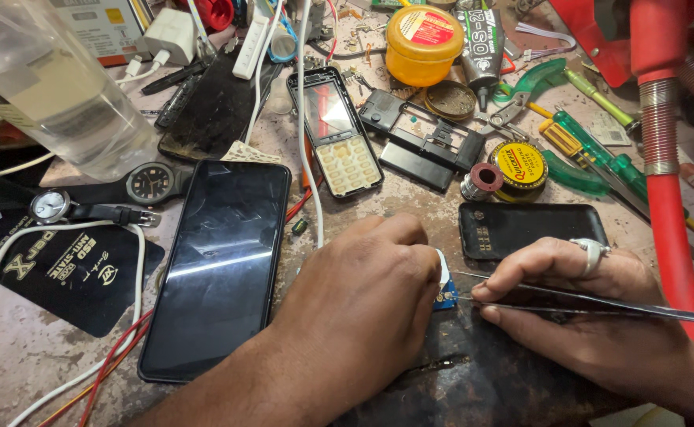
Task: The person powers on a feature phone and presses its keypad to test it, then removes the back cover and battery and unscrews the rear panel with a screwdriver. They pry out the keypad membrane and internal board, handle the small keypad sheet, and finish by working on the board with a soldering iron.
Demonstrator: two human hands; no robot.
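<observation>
Left hand (371,296) curled, fingers pinning small blue circuit board (445,295) on tabletop (15,364). Right hand (592,308) pinched closed on metal tweezers (600,304), tips at board.

Warm even light, glare streak on smartphone (219,265) screen, sharp centre, wide-angle bending at edges

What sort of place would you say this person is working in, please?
Most likely a small phone repair bench. A black smartphone lies beside a keypad phone with its casing apart, screwdrivers lie near a yellow tin, and the right hand holds tweezers to a small blue circuit board under the left hand.
</observation>
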